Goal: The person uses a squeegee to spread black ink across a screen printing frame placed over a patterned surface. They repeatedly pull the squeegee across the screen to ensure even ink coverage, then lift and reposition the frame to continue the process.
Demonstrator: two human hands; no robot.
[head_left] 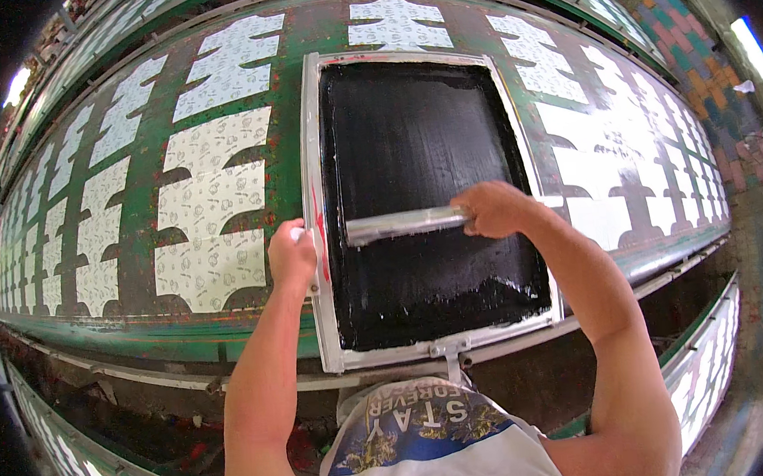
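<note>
A screen-printing frame [312,137] with pale metal edges lies on the long green table in front of me. Black ink [414,138] covers its mesh, thinner and streaked with white along the near edge. Across the middle of the mesh lies a pale squeegee [403,225], its bar running left to right. My right hand [496,210] is closed around the squeegee's right part. At the frame's left side, my left hand [293,257] is closed on the edge; its fingertips are partly hidden.
White fabric pieces with small dark prints [212,214] lie in rows left of the frame. On the right are paler pieces [600,223], some washed out by glare. A rail [179,382] runs along the table's near edge. Another table [88,475] stands at lower left.
</note>
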